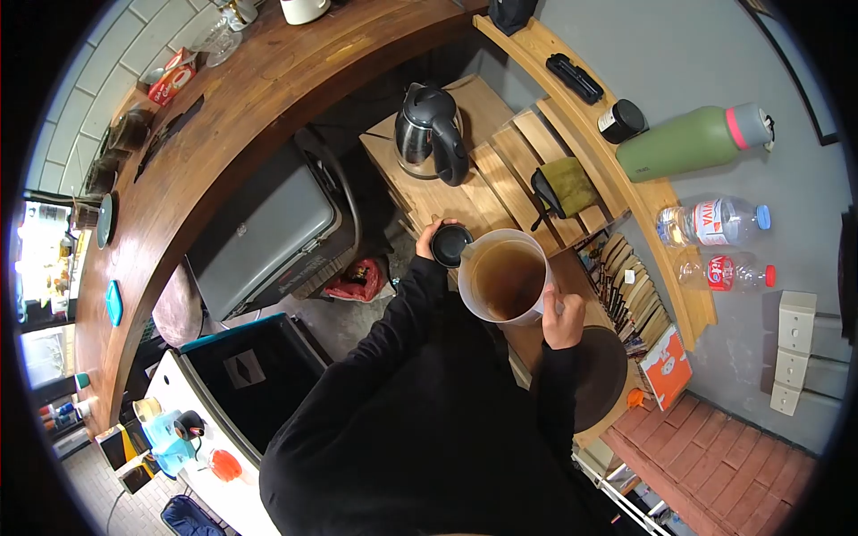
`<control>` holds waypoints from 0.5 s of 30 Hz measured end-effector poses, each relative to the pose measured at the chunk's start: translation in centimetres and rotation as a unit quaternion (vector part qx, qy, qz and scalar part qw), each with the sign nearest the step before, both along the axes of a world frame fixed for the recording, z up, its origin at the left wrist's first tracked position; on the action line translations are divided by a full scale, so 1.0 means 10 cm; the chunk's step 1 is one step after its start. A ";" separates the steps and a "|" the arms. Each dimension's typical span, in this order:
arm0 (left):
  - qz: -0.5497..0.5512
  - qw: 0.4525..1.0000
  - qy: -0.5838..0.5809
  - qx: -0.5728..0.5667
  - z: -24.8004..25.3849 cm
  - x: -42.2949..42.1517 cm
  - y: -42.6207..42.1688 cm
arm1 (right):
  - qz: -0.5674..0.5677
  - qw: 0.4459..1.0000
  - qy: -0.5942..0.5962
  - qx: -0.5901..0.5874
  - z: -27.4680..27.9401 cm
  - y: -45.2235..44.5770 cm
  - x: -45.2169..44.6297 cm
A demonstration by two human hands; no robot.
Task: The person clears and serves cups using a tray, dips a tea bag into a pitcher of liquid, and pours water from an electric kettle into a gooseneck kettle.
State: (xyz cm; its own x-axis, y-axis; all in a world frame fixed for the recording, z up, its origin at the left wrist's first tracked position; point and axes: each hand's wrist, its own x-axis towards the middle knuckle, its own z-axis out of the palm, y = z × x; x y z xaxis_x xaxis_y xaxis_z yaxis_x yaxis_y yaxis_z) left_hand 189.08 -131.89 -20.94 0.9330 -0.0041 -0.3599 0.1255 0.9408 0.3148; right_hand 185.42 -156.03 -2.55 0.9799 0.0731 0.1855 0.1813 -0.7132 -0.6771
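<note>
My left hand (432, 238) is wrapped round a small black cup (450, 245), whose inside looks dark. Held by its handle in my right hand (563, 317) is a translucent pitcher (507, 277) with brown liquid in it. The pitcher's spout side is close beside the cup's rim; whether they touch I cannot tell. Beyond both hands, a black and steel electric kettle (430, 134) stands on the slatted wooden surface (487, 179). Right of the kettle lies a green cloth item with a dark handle (566, 188).
A curved wooden shelf (657, 201) at right holds a green bottle (693, 143), plastic bottles (715, 221) and a black jar (621, 121). Books (626, 286) and a dark round disc (597, 380) are near my right arm. A grey case (268, 223) and curved wooden counter (223, 134) are at left.
</note>
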 end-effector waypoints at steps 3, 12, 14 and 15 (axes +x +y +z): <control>0.012 1.000 0.003 -0.018 -0.09 -0.01 0.01 | 0.006 1.000 0.006 0.010 0.08 0.07 0.00; 0.001 0.999 0.039 -0.008 0.01 0.00 0.08 | -0.011 1.000 -0.004 -0.016 0.13 0.22 0.01; -0.002 0.999 0.044 -0.007 0.06 0.01 0.08 | 0.001 0.999 0.029 -0.023 0.12 0.22 0.03; -0.005 0.999 0.049 -0.006 0.07 0.00 0.08 | 0.000 0.999 0.029 -0.023 0.10 0.21 0.03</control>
State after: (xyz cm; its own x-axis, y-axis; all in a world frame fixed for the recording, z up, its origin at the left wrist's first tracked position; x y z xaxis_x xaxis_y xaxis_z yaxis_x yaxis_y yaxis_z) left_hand 189.12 -131.05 -20.26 0.8928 -0.0184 -0.4501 0.1653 0.9429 0.2893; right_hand 185.69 -153.88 -1.57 0.9889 0.0806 0.1251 0.1432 -0.7437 -0.6530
